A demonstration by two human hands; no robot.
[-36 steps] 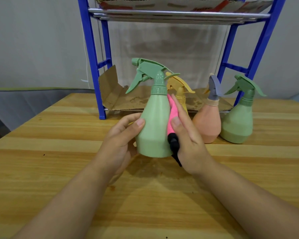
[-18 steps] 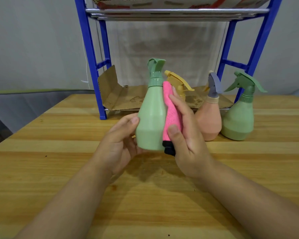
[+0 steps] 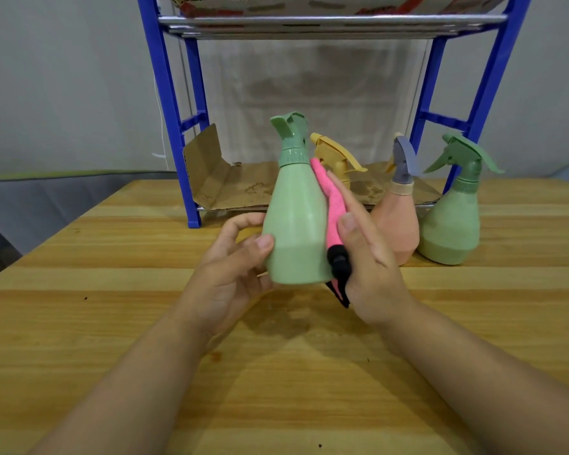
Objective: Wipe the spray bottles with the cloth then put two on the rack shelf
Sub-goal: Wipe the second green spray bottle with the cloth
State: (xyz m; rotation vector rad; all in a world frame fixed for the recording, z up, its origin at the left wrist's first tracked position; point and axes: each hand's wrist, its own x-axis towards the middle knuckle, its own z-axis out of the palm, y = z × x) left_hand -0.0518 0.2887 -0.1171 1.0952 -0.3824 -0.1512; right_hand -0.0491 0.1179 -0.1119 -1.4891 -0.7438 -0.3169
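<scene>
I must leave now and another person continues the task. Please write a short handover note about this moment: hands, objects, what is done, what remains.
Left hand: holds the green bottle near its base, lifted off the table.
Right hand: presses the pink cloth against that bottle's side.
On the table by the blue rack: yellow bottle, mostly hidden, peach bottle, second green bottle.
Done: wiping is under way on the held bottle.
Left: whether the others are wiped cannot be told. No bottle is seen on the rack's cardboard-lined lower shelf; two must go there.

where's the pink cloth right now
In the head view, the pink cloth is pressed by the right hand against the right side of the green spray bottle held by the left hand.
</scene>
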